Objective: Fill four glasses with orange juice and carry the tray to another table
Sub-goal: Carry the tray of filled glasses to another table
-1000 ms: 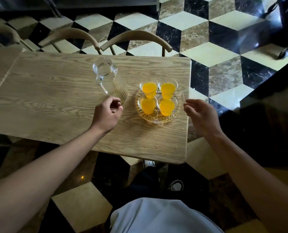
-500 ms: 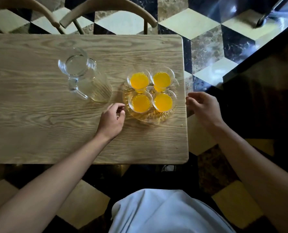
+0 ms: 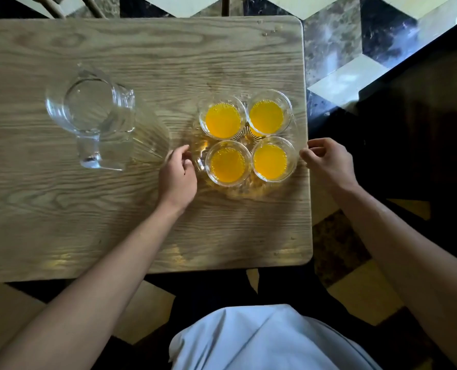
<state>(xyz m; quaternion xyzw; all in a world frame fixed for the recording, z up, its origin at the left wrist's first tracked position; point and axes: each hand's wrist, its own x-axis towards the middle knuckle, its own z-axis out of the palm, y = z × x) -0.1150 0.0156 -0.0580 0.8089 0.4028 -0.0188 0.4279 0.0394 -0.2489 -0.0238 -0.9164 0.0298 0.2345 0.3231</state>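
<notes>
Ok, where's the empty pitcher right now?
In the head view the pitcher stands on the wooden table, left of the tray of four glasses, just beyond the left hand.

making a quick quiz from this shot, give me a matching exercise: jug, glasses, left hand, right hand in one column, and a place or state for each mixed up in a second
Column one:
1. jug
2. glasses
3. left hand
4. right hand

Column two:
A. at the tray's right edge, beyond the table's side
B. empty, standing left of the tray
C. full of orange juice, on the tray
D. at the tray's left edge, over the table

Pairs: 1-B, 2-C, 3-D, 4-A
</notes>
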